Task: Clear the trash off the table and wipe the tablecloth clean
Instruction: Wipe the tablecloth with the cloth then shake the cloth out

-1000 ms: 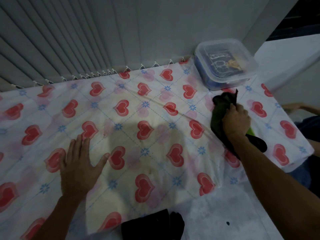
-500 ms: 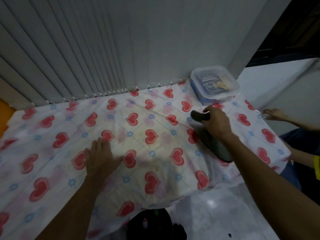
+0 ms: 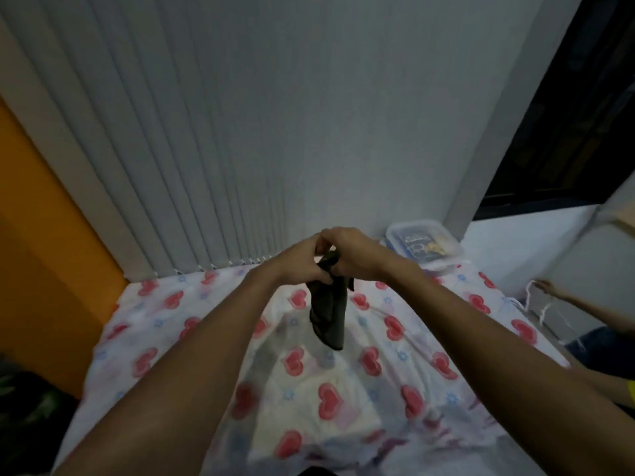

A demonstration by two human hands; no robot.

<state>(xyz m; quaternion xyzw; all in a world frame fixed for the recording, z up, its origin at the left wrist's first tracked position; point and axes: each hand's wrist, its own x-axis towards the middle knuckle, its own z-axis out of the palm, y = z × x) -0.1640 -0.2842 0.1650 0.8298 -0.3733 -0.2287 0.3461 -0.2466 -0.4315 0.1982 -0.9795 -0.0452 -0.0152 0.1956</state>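
Both bare forearms stretch forward and converge. The left hand (image 3: 300, 261) and the right hand (image 3: 355, 255) meet, touching at the fingertips, at the top of a dark cloth (image 3: 328, 314). The fingers of each hand are curled and pinch the cloth's bunched upper end, the left just below the right. Both wrists bend slightly inward towards the cloth.

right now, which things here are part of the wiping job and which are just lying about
Part of the job: dark cloth, gripped above the table by the left hand and right hand; heart-print tablecloth.

Just lying about: lidded plastic container at the far right corner; vertical blinds; another person's hand at the right edge.
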